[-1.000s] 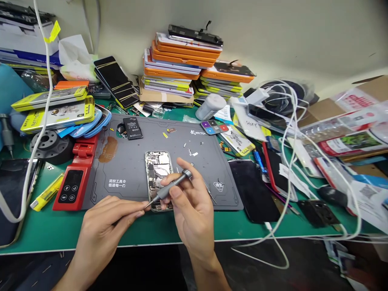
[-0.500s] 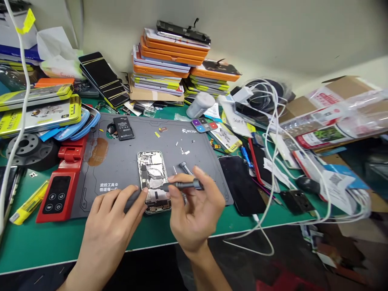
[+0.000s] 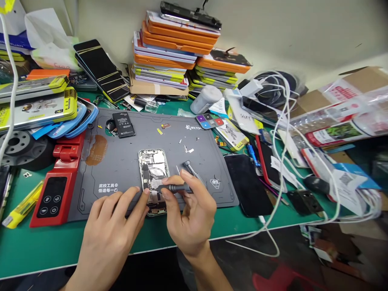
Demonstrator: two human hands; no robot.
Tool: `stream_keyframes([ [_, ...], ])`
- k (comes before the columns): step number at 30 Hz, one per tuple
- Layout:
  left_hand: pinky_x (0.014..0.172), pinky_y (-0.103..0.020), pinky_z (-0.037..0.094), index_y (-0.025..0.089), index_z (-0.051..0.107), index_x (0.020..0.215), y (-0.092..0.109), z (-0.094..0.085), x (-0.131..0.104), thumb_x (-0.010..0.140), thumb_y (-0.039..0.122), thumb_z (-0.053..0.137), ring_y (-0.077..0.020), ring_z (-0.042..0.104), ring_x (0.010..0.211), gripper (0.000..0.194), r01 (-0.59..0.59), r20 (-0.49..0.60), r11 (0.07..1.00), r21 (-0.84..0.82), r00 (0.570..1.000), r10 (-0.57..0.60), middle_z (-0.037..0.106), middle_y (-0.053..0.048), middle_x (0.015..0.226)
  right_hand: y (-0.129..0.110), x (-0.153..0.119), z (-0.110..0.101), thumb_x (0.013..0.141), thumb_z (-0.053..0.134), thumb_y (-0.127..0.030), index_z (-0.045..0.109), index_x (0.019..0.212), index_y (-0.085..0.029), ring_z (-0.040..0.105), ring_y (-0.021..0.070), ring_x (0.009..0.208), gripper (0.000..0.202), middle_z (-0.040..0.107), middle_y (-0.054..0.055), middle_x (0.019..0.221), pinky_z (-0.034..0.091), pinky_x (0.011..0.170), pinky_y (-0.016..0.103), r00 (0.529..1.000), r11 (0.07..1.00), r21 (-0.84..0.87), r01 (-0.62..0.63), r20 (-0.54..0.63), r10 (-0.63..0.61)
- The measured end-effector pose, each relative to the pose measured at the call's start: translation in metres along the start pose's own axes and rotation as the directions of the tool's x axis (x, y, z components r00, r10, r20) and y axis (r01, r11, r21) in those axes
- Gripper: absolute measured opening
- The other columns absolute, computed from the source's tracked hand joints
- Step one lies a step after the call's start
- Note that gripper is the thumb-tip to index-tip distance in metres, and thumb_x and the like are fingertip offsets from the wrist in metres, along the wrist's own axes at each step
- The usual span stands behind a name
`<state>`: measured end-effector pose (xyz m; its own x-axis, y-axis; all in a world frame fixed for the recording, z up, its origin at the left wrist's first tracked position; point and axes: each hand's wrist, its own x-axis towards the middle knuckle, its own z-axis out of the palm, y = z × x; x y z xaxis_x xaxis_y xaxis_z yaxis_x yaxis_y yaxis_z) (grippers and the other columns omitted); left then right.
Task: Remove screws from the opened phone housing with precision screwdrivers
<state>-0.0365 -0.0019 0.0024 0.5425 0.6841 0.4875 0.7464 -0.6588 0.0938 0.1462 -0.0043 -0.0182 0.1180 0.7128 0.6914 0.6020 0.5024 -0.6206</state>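
An opened phone (image 3: 152,161) lies on the grey work mat (image 3: 121,169), its inner parts exposed. Over its lower half, my right hand (image 3: 192,216) grips a dark grey screwdriver (image 3: 179,188) between thumb and fingers, held almost level across the phone. My left hand (image 3: 110,224) is closed around a dark, slim tool (image 3: 133,204) at the phone's lower left edge; fingers cover much of it, so its kind is unclear. Another screwdriver (image 3: 188,165) lies on the mat right of the phone, partly behind my right hand. A loose phone battery (image 3: 123,125) rests at the upper left.
A red device with touch buttons (image 3: 53,198) borders the mat on the left. Right of the mat lies a dark phone (image 3: 249,186) with a white cable (image 3: 269,238). Stacked orange cases (image 3: 178,38) stand behind. Several tiny metal parts (image 3: 188,149) lie on the mat.
The view has shifted slightly. My right hand has moved a little left with the screwdriver, which has turned in the fingers. My left hand keeps its grip near the phone.
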Motion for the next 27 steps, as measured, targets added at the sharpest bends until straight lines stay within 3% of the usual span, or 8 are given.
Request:
stream_keyframes([
  [7, 0.088, -0.043, 0.046, 0.016, 0.076, 0.132, 0.0, -0.001, 0.0, 0.11, 0.016, 0.06, -0.0272, 0.067, 0.101, 0.028, 0.006, -0.001, 1.0, -0.005, 1.0, -0.006, 0.079, -0.011, 0.124, -0.003, 0.003, -0.002, 0.102, 0.064, -0.003, 0.036, 0.17, -0.031, 0.08, 0.024, 0.115, 0.079, 0.078, 0.009, 0.133, 0.075, 0.086, 0.042, 0.998, 0.997, -0.068, 0.037, 0.051, -0.033],
  [13, 0.088, -0.044, 0.045, 0.014, 0.075, 0.131, 0.0, 0.0, -0.001, 0.11, 0.015, 0.059, -0.0282, 0.065, 0.102, 0.027, 0.012, -0.009, 0.999, -0.035, 1.0, -0.012, 0.078, -0.012, 0.123, -0.002, 0.006, -0.003, 0.095, 0.079, -0.008, 0.043, 0.166, -0.038, 0.079, 0.021, 0.092, 0.085, 0.082, 0.005, 0.121, 0.072, 0.073, 0.037, 0.996, 0.971, -0.225, 0.084, -0.009, -0.088],
  [16, 0.089, -0.044, 0.044, 0.013, 0.072, 0.135, -0.001, 0.001, -0.003, 0.11, 0.014, 0.058, -0.0293, 0.062, 0.105, 0.028, 0.001, 0.002, 0.999, -0.052, 1.0, -0.001, 0.076, -0.012, 0.125, -0.002, 0.008, -0.005, 0.096, 0.078, -0.008, 0.043, 0.167, -0.035, 0.079, 0.0224, 0.103, 0.084, 0.081, 0.006, 0.126, 0.074, 0.08, 0.039, 0.993, 0.971, -0.205, 0.119, 0.012, -0.119],
  [22, 0.092, -0.045, 0.043, 0.013, 0.069, 0.141, -0.001, 0.002, -0.008, 0.109, 0.011, 0.058, -0.0306, 0.06, 0.11, 0.034, -0.002, 0.051, 0.999, -0.036, 0.999, 0.004, 0.074, -0.013, 0.131, 0.0, 0.012, -0.008, 0.1, 0.057, -0.001, 0.034, 0.171, -0.027, 0.078, 0.0255, 0.122, 0.079, 0.078, 0.011, 0.138, 0.072, 0.097, 0.051, 0.98, 0.983, -0.067, 0.168, 0.12, -0.159],
  [27, 0.093, -0.045, 0.044, 0.014, 0.071, 0.136, 0.001, 0.003, -0.008, 0.11, 0.013, 0.057, -0.0299, 0.061, 0.11, 0.029, 0.015, 0.018, 0.998, -0.056, 1.0, -0.014, 0.075, -0.012, 0.129, 0.001, 0.013, -0.01, 0.101, 0.071, -0.012, 0.041, 0.167, -0.036, 0.079, 0.0225, 0.098, 0.077, 0.083, 0.004, 0.122, 0.071, 0.085, 0.045, 0.983, 0.971, -0.165, 0.172, 0.099, -0.157],
])
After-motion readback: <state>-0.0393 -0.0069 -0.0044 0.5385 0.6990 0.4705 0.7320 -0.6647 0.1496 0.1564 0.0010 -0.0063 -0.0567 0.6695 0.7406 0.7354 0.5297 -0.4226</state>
